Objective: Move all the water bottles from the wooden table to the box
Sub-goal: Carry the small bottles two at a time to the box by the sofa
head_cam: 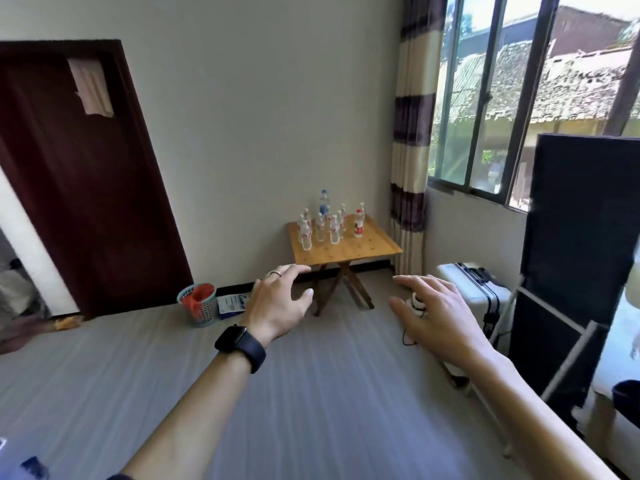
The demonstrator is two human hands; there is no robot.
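The left hand (pixel 280 303) and right hand (pixel 436 313) are spread and empty, far from the wooden table (pixel 374 245), whose water bottles (pixel 320 228) look light and slippery, best grabbed round the middle.

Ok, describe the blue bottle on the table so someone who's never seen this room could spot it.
In the far corner, left of the striped curtain, a small wooden folding table stands against the white wall. On it cluster clear plastic water bottles, and the blue-labelled bottle stands at the back. It alone is taller and blue; the others carry red and white labels.
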